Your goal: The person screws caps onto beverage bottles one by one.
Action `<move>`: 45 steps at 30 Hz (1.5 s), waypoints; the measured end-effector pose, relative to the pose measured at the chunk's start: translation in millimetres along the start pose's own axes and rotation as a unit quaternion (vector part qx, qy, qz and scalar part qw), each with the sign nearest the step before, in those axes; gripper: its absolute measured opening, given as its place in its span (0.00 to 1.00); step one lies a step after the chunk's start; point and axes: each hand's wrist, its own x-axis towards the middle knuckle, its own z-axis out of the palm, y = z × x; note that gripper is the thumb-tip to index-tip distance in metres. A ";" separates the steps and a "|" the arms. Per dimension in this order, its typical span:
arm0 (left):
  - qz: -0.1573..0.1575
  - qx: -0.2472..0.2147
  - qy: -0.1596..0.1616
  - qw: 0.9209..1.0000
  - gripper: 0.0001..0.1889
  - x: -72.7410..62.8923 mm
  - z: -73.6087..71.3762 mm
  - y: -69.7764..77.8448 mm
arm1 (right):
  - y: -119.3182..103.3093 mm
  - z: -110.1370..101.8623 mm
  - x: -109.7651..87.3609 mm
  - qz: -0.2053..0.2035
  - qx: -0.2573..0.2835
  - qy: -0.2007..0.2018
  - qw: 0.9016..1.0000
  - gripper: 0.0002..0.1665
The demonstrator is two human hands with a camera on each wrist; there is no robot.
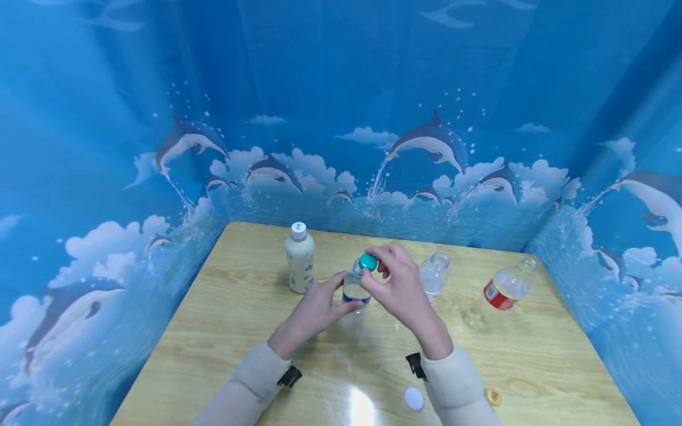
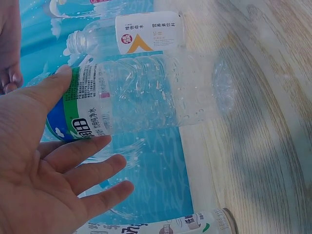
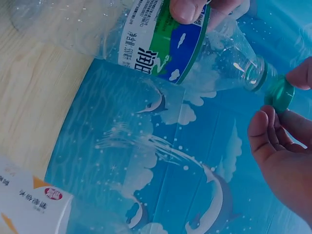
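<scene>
Between my hands stands a clear plastic water bottle (image 1: 356, 287) with a green, blue and white label, raised off the tabletop. My left hand (image 1: 318, 305) grips it round the label, thumb on one side and fingers on the other. At its mouth, my right hand (image 1: 395, 283) pinches a green cap (image 1: 367, 262) between thumb and fingertips. The right wrist view shows the cap (image 3: 280, 94) tilted against the open mouth, with a green ring (image 3: 263, 78) left round the neck.
A white bottle (image 1: 301, 260) with its cap on stands to the left. Right of my hands are an uncapped clear bottle (image 1: 434, 273) and a red-labelled bottle (image 1: 508, 285). A white cap (image 1: 413, 399) and a yellow cap (image 1: 493, 397) lie near the front of the wooden table (image 1: 213, 331).
</scene>
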 end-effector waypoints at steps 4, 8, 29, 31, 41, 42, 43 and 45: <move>0.004 0.000 -0.001 1.000 0.40 0.4 0.5 -0.2 | -0.5 2.6 3.9 0.002 0.000 -0.021 1.000 0.19; 0.006 0.006 0.003 1.000 0.40 0.0 0.9 -1.4 | -0.8 4.4 6.1 0.000 -0.001 -0.040 0.999 0.20; 0.017 0.005 0.004 1.000 0.40 -0.3 1.7 -4.1 | 2.8 11.8 13.1 0.051 -0.084 -0.052 0.994 0.23; 0.016 0.004 0.005 1.000 0.41 -0.1 1.8 -4.5 | 4.4 14.0 13.5 0.045 -0.089 -0.048 0.994 0.25; 0.022 0.001 0.006 1.000 0.42 -0.3 2.0 -5.9 | 7.1 17.8 13.6 0.015 -0.137 -0.034 0.990 0.25; 0.024 0.003 0.007 1.000 0.42 -0.5 2.3 -5.9 | 7.3 17.8 13.5 0.015 -0.141 -0.035 0.989 0.26; 0.026 0.003 0.009 1.000 0.42 -0.7 2.2 -6.0 | 7.2 17.9 13.3 0.017 -0.141 -0.038 0.989 0.26; 0.027 0.008 0.009 1.000 0.42 -0.9 2.4 -6.4 | 6.1 16.1 12.9 0.023 -0.136 -0.049 0.989 0.25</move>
